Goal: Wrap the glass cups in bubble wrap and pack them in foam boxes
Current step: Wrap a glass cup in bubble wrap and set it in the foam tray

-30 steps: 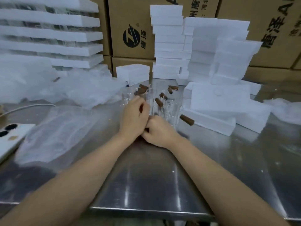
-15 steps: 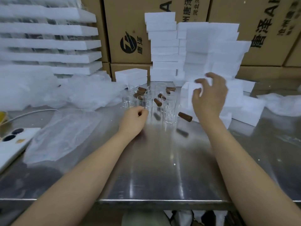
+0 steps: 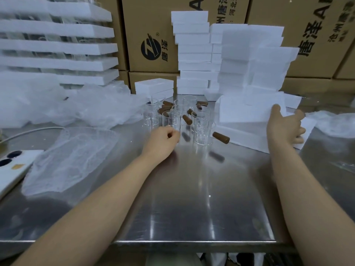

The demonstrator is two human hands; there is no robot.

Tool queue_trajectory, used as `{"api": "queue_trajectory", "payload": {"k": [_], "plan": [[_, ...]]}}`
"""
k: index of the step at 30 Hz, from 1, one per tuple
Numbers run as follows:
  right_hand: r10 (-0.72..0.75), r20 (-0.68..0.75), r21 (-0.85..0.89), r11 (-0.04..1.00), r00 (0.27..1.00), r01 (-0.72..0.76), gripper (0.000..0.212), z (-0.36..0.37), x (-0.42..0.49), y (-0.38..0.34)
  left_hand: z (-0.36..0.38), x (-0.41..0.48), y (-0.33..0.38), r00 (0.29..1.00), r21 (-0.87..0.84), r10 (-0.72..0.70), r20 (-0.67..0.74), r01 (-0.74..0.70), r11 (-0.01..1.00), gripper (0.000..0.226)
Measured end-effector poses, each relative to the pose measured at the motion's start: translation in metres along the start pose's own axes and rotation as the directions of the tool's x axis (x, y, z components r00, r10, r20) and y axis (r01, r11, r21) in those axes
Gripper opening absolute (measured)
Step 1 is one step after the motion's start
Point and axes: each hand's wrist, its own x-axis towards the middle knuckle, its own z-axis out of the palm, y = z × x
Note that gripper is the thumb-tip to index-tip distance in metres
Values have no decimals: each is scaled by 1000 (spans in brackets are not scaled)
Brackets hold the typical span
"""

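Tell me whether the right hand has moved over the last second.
Yes. The right hand swung rightward, away from the glass cups, and now grips a foam box.

I record both forearms extended forward. Left hand [image 3: 163, 138] sits low, fingers curled into a fist. Right hand [image 3: 285, 127] is raised, thumb and fingers gripping a foam box [image 3: 247, 110].

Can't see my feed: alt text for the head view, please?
The right hand grips a white foam box by its right edge. The left hand lies curled on the steel table before clustered glass cups with brown handles.
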Motion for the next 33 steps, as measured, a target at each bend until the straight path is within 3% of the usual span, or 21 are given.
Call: {"api": "queue_trajectory", "payload": {"k": [1,3,5,6,8,10,12,14,16,18,20,23,26,27,28,29,31,33], "plan": [[1,27,164,986,1000,-6,63,-3,-2,-6,0,0,0,1000,-12,-13,-3,13,1000,38],[-54,66,511,859,996,13,61,-13,-11,-21,-1,2,2,998,-56,-54,-21,53,997,37],[-247,-33,590,777,968,218,61,-27,-29,-42,-5,4,4,992,-129,-120,-49,113,985,36],[-383,-125,583,718,915,380,60,-32,-41,-52,-8,7,5,985,-170,-161,-66,148,974,36],[-646,-288,557,488,707,672,52,-36,-72,-65,-17,13,7,959,-278,-267,-98,232,932,36],[-839,-311,547,227,447,806,47,-31,-105,-67,-29,20,6,901,-468,-415,-125,315,825,33],[-969,-168,588,47,179,807,49,-24,-142,-61,-43,23,-1,827,-651,-546,-132,343,677,31],[-994,-14,639,-92,-108,764,49,-13,-172,-47,-57,22,-16,792,-750,-605,-82,351,561,30],[-949,130,683,-126,-289,720,47,-2,-195,-33,-68,22,-30,774,-780,-634,3,398,482,29],[-885,291,738,-34,-363,674,47,3,-209,-24,-76,23,-38,711,-806,-703,23,429,408,30],[-836,413,766,103,-362,635,49,4,-210,-21,-79,23,-38,669,-833,-743,31,427,351,27],[-740,600,695,293,-304,657,51,6,-197,-23,-77,21,-30,713,-896,-699,55,344,281,22],[-584,727,604,294,-361,741,41,8,-187,-22,-72,21,-25,745,-820,-667,3,384,425,19],[-593,726,600,299,-348,742,36,8,-184,-22,-70,21,-23,756,-768,-654,10,425,479,15],[-643,708,598,326,-293,732,30,6,-180,-24,-68,20,-20,766,-721,-643,33,463,515,11],[-717,671,591,364,-188,720,25,5,-173,-28,-68,19,-18,772,-686,-632,66,495,533,8],[-833,542,531,443,112,722,21,6,-151,-35,-69,17,-14,770,-637,-626,120,544,547,9],[-799,431,360,578,419,732,25,7,-123,-40,-68,16,-10,765,-621,-626,153,567,541,8]]}}
